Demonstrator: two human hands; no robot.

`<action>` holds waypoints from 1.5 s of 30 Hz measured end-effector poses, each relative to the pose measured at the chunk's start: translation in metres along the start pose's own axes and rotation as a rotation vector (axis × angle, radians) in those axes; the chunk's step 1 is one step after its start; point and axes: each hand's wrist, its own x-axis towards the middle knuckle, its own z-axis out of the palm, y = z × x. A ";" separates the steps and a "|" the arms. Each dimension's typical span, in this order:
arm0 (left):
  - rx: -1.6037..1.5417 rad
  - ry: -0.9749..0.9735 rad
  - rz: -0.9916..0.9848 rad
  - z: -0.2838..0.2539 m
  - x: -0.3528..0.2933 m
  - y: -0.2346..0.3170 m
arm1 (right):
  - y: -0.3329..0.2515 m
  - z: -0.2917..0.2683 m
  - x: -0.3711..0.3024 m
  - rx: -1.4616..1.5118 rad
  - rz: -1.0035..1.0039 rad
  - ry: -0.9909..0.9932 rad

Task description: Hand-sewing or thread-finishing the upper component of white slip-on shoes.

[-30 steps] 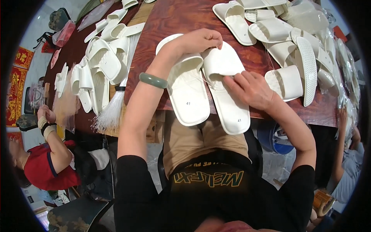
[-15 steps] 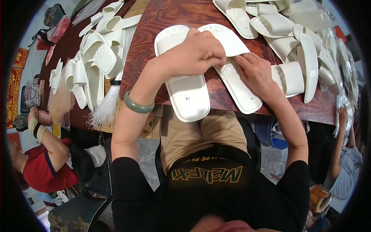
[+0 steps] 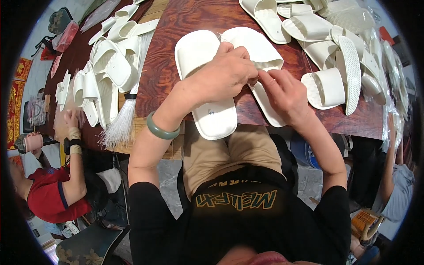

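Since the earlier frame the right hand (image 3: 287, 93) has slid inward over the right slipper (image 3: 255, 43), so its fingertips now meet those of the left hand (image 3: 229, 73); off to the left, the hands of a co-worker (image 3: 48, 190) have come apart. Nearest my camera are a black shirt (image 3: 238, 229) and tan trousers (image 3: 229, 152); beyond them the right slipper and the left slipper (image 3: 215, 120) lie side by side at the near edge of a wooden table (image 3: 154, 75), the left one's heel jutting over it; both hands are narrow, fingers bent, tips together by the right one's strap; whether they hold anything thin I cannot tell from here. The step in hand seems to be fine fingertip work at that strap; the next move, I judge, calls for a light pinch and a steady slipper. Both are plain creamy white and smooth, with a small dark mark on the left one's heel; its strap is mostly hidden by the arm. Farther out, loose slippers (image 3: 324, 90) crowd the right side; more slippers (image 3: 110, 62) lie to the left, by white strings (image 3: 121, 121); a person in grey (image 3: 399, 190) is at far right.
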 end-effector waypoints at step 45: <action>-0.722 -0.230 -0.616 -0.005 0.069 -0.122 | 0.056 0.045 0.019 -0.288 -0.302 -0.184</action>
